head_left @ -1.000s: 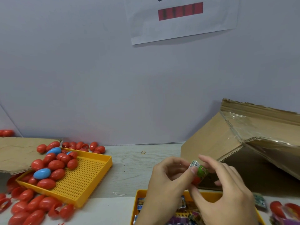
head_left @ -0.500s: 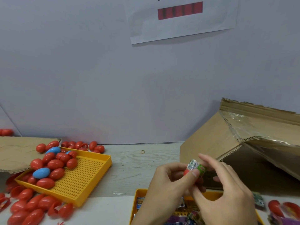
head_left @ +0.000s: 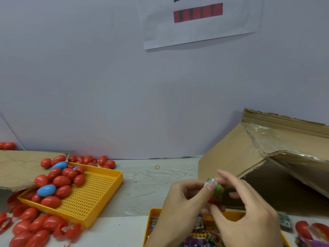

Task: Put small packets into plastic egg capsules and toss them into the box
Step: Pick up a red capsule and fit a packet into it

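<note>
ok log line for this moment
step: stuffing packet into red capsule | left hand: holds capsule | right hand: pinches packet | box: waiting

Two yellow trays (head_left: 99, 198), two blue eggs (head_left: 46, 190), perhaps forty red eggs (head_left: 61, 180).

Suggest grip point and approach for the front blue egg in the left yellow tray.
Pinch the blue egg across its narrow middle, from above. It lies on its side, long axis left-right, red eggs crowding its flanks in the yellow tray; only the top looks free.

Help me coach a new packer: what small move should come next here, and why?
Probably push the packet further down: it sticks out of the red capsule pinched between the left hand and the right hand, so the capsule likely cannot close yet.
</note>
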{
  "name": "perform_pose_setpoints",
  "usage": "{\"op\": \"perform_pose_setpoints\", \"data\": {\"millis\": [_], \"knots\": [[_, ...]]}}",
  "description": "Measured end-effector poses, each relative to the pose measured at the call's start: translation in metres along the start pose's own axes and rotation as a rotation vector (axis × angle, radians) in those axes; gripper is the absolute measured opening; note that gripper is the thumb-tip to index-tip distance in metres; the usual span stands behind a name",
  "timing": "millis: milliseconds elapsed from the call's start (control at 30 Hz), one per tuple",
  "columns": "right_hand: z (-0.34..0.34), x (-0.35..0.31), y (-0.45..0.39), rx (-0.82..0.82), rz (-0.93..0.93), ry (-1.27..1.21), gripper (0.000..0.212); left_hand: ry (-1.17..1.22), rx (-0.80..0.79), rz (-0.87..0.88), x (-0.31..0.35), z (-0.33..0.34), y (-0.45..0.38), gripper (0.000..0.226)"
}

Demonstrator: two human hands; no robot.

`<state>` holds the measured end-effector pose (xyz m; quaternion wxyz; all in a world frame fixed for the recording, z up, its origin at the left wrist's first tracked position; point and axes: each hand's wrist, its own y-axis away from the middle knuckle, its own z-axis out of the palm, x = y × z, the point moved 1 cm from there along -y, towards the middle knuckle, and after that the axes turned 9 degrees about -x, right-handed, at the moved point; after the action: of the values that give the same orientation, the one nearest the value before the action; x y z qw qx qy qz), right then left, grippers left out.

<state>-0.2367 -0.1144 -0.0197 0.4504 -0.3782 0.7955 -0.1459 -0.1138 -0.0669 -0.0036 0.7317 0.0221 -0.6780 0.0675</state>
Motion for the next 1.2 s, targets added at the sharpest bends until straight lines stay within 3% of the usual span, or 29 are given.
{"op": "perform_pose_setpoints", "data": {"millis": [400,600,900,1100,1200], "knots": [[-0.001,-0.005,-0.001,-0.038,0.052,0.006,0.073,0.026,-0.006,-0.016,-0.001,-0.002,-0.001,0.033],[0.001,-0.004,0.001,-0.005,0.029,-0.017,0.076,-0.047,0.002,-0.025,-0.003,-0.002,0.0,0.011],[0.001,-0.003,0.002,-0.035,-0.002,-0.014,0.073,-0.077,-0.051,-0.05,-0.001,-0.01,0.002,0.009],[0.0,-0.005,0.002,-0.026,0.002,-0.043,0.069,-0.024,-0.027,-0.01,-0.005,-0.003,-0.001,0.022],[0.0,-0.005,0.002,-0.062,-0.003,-0.036,0.072,-0.052,-0.043,-0.028,-0.006,-0.005,-0.002,0.011]]}}
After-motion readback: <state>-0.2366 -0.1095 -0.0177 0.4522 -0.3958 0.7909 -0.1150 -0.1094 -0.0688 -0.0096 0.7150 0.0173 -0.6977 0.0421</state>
